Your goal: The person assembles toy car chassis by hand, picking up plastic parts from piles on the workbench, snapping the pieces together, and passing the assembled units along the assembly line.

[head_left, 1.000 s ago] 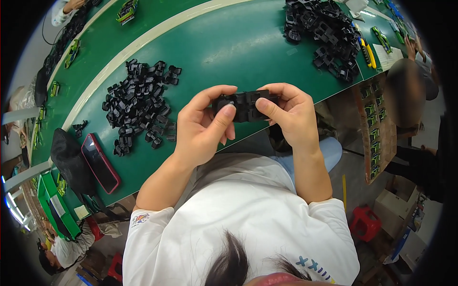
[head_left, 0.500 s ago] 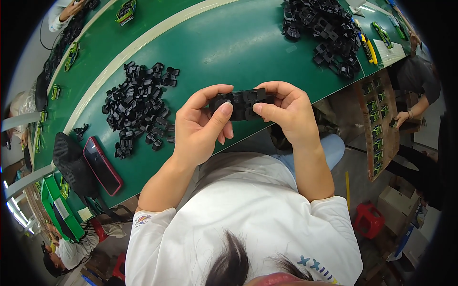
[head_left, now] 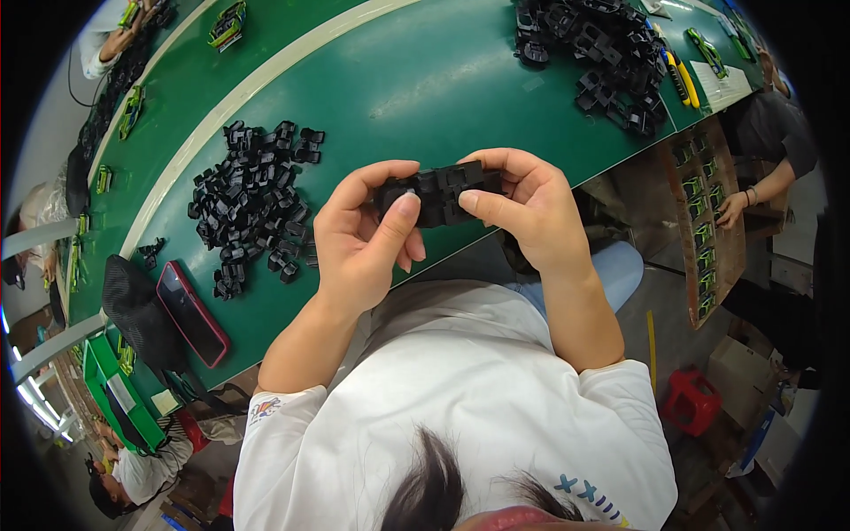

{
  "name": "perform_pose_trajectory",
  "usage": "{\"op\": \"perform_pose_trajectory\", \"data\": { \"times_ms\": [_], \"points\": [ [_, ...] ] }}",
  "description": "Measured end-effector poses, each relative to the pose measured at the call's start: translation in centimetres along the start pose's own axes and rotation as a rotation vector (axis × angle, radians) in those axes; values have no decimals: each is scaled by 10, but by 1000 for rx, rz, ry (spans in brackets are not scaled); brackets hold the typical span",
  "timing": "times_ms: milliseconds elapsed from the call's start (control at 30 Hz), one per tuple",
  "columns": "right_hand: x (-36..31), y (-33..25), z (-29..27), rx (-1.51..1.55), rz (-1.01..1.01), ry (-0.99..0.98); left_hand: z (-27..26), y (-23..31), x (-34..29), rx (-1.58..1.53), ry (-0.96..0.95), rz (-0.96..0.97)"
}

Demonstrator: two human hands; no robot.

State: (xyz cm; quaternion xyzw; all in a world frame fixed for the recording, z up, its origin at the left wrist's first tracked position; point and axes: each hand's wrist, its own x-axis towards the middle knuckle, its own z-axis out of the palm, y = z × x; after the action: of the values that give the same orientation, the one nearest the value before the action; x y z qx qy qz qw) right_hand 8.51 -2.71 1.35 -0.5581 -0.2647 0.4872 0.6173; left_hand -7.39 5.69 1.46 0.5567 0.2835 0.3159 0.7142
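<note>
Over the table's near edge, a long black moulded plastic part is held level between my two hands. My left hand grips its left end, thumb on top and fingers behind and beneath. The right end is pinched by my right hand, thumb on the near side and fingers curled behind. Fingers cover both ends, and whether it is one piece or several joined cannot be told. Left of my hands lies a heap of small black plastic pieces. A second heap, of larger black plastic parts, lies at the far right.
A red-edged phone and a black bag lie on the green table at left, near a green tray. Yellow-handled tools lie far right. A co-worker's hand touches a wooden board of green toy cars.
My hands and the black part have shifted slightly left, the grip much the same. At right, the co-worker's hand has moved onto the board of toy cars.
</note>
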Motion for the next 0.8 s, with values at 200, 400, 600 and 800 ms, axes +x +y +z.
{"op": "perform_pose_trajectory", "data": {
  "times_ms": [200, 400, 600, 800],
  "points": [
    [-2, -4, -4, 64, 7, -59, -4, -1, 7, -175, 9, -125],
    [-3, -7, -4, -3, -59, -75, -6, 2, 8, -218, 21, -156],
    [-8, -7, -6, 29, -69, -66, -7, 1, 8, -229, 17, -163],
    [-13, -4, -7, -28, -145, -40, -8, 1, 7, -236, 25, -165]
  ]
}}
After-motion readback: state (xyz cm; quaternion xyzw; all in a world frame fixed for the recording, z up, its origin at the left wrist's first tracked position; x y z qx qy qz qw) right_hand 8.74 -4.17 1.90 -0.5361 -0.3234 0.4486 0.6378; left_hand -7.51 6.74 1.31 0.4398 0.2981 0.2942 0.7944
